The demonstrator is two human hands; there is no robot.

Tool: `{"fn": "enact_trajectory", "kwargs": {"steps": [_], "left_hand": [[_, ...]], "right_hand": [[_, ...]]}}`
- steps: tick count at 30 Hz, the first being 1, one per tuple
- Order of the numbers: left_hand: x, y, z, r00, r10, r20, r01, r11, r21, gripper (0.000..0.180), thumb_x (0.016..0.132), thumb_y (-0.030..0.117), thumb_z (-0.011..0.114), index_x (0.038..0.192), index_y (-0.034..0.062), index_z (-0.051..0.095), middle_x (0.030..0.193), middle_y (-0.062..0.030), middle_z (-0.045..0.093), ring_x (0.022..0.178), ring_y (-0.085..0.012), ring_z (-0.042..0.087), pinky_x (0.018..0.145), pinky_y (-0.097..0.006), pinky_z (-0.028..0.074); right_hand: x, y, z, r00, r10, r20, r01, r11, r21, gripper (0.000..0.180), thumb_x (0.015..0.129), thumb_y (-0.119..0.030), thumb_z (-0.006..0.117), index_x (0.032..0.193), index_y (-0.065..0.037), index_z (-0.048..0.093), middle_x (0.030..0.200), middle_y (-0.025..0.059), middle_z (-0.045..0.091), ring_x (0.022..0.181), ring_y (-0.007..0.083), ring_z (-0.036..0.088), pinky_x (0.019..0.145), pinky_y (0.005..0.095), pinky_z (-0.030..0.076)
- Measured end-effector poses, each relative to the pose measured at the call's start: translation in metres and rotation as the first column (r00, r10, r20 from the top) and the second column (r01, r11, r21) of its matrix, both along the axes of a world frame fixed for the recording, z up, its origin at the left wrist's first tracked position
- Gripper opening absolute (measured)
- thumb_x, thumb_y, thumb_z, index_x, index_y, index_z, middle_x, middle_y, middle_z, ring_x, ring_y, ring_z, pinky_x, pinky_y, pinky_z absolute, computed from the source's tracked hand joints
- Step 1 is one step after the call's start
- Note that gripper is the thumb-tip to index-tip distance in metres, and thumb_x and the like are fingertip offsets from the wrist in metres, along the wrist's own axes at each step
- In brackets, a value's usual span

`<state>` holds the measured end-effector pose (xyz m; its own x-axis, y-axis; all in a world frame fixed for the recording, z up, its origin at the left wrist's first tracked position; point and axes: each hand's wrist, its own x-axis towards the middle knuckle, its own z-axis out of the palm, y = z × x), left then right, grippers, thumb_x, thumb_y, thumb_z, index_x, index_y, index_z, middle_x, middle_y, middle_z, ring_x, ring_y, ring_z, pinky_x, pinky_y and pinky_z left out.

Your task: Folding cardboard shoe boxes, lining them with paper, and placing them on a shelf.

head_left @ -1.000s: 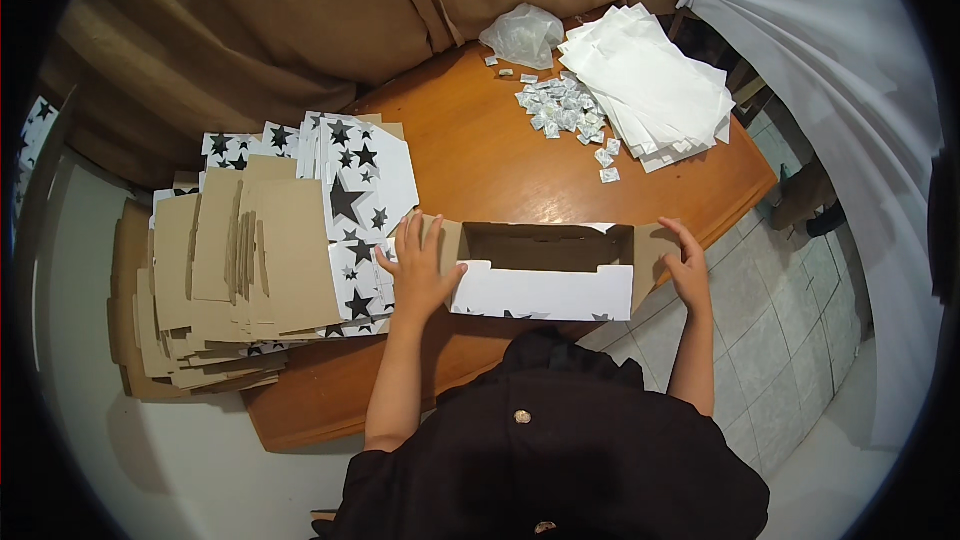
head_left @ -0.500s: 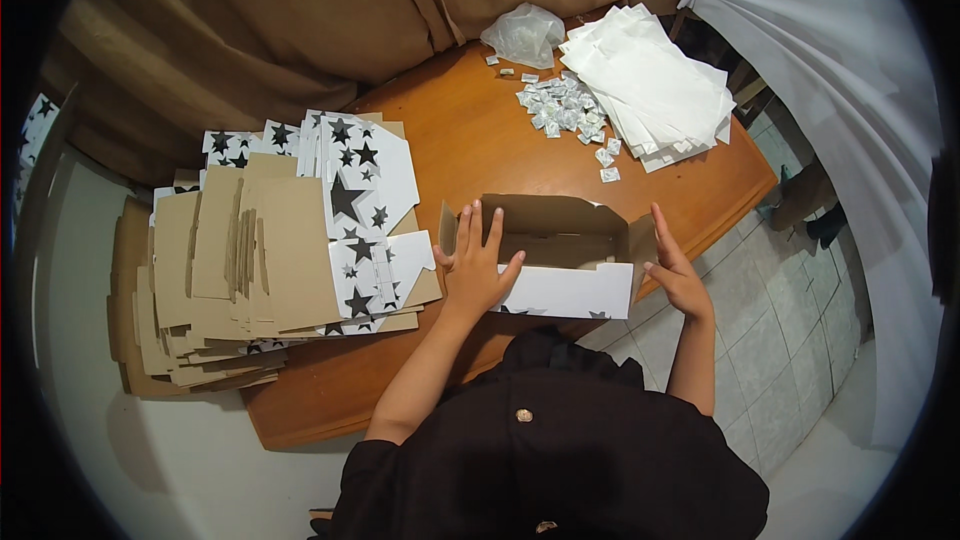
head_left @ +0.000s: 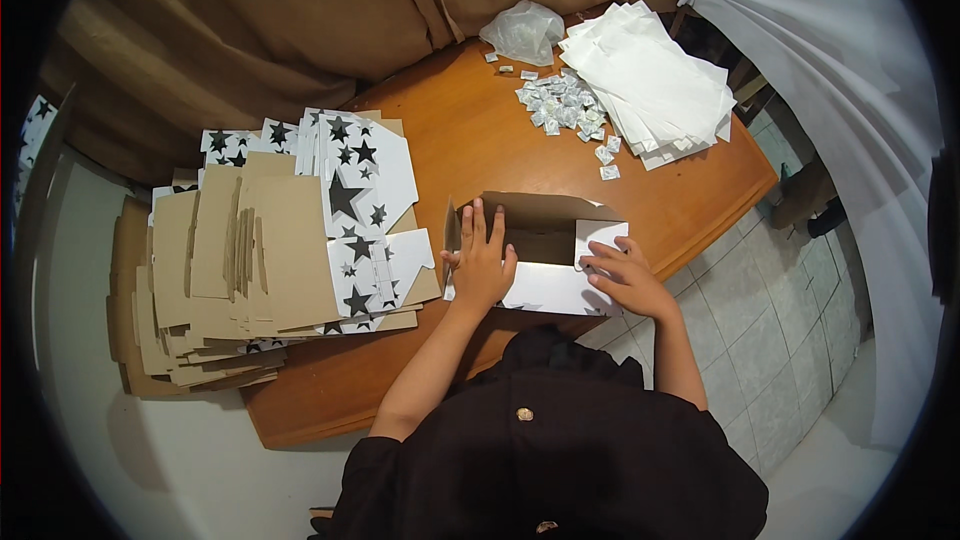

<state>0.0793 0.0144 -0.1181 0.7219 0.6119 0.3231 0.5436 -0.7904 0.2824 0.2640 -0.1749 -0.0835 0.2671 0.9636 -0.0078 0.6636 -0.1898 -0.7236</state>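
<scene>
In front of me, at the near edge of the table, stands a cardboard box [head_left: 548, 287], white outside and brown inside, with its top uncovered. My left hand [head_left: 482, 262] lies over the box's left end, fingers stretched and pointing into it. At the opposite end, my right hand [head_left: 632, 278] rests with spread fingers on a white end flap [head_left: 598, 237], which is folded inward over the opening. The far wall [head_left: 540, 208] of the box stands up with its brown side toward me. Part of the left end is hidden under my left hand.
Stacks of flat cardboard blanks [head_left: 285, 250], some printed with black stars, fill the table's left side. Toward the back lie many small silvery packets [head_left: 560, 102], a clear plastic bag [head_left: 524, 33] and a pile of white sheets [head_left: 650, 80]. The wooden table [head_left: 430, 130] ends at the right above tiled floor.
My right hand has moved left and inward, and the right end flap has folded over the box opening. My left hand has shifted slightly; its end flap is more upright.
</scene>
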Motion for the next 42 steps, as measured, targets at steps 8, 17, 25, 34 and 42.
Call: {"fn": "enact_trajectory", "kwargs": {"steps": [8, 17, 25, 34, 42], "left_hand": [[-0.010, -0.012, -0.008, 0.991, -0.080, 0.111, 0.055, 0.977, 0.208, 0.036, 0.079, 0.026, 0.056, 0.113, 0.0184, 0.064, 0.146, -0.0163, 0.030, 0.140, -0.0321, 0.011, 0.094, -0.062, -0.023], [-0.012, -0.039, -0.013, 0.990, -0.113, 0.084, 0.120, 0.989, -0.084, 0.028, 0.078, 0.035, 0.059, 0.096, 0.0159, 0.067, 0.147, -0.0141, 0.029, 0.140, -0.0266, 0.014, 0.095, -0.065, -0.014], [-0.020, -0.039, -0.007, 0.974, -0.146, 0.170, 0.108, 0.971, 0.214, 0.022, 0.076, 0.031, 0.061, 0.093, 0.0179, 0.067, 0.142, -0.0126, 0.036, 0.135, -0.0266, 0.024, 0.104, -0.053, -0.004], [-0.074, -0.003, -0.009, 0.877, 0.065, 0.476, -0.096, 0.995, 0.040, 0.073, 0.076, 0.016, 0.059, 0.136, -0.0035, 0.022, 0.137, -0.0206, 0.034, 0.127, -0.0356, 0.030, 0.103, -0.051, 0.009], [-0.079, -0.005, -0.011, 0.969, -0.039, 0.243, 0.083, 0.981, -0.176, 0.068, 0.082, 0.022, 0.054, 0.139, -0.0010, 0.024, 0.136, -0.0123, 0.044, 0.127, -0.0255, 0.038, 0.103, -0.053, 0.008]], "right_hand": [[-0.002, 0.016, -0.018, 0.953, -0.304, -0.007, 0.298, 0.926, 0.233, 0.025, 0.077, -0.016, 0.063, 0.101, -0.011, 0.065, 0.112, 0.0075, 0.060, 0.104, 0.0273, 0.047, 0.091, 0.0388, 0.035], [-0.018, 0.026, -0.036, 0.879, -0.447, 0.164, 0.391, 0.875, 0.287, 0.042, 0.070, -0.014, 0.070, 0.111, -0.011, 0.059, 0.116, 0.0116, 0.051, 0.110, 0.0311, 0.042, 0.094, 0.0407, 0.032], [-0.020, 0.029, -0.023, 0.894, -0.443, 0.069, 0.393, 0.848, 0.355, 0.044, 0.071, -0.011, 0.067, 0.114, -0.011, 0.056, 0.122, 0.0166, 0.044, 0.112, 0.0350, 0.038, 0.097, 0.0431, 0.030], [-0.018, 0.030, -0.029, 0.840, -0.514, 0.172, 0.384, 0.789, 0.480, 0.033, 0.081, -0.009, 0.057, 0.113, -0.013, 0.061, 0.128, 0.0156, 0.042, 0.116, 0.0343, 0.035, 0.099, 0.0433, 0.027], [-0.001, 0.036, -0.033, 0.927, -0.374, -0.018, 0.365, 0.892, 0.267, 0.059, 0.078, -0.013, 0.060, 0.135, -0.019, 0.045, 0.142, 0.0157, 0.030, 0.128, 0.0356, 0.027, 0.106, 0.0454, 0.017]]}}
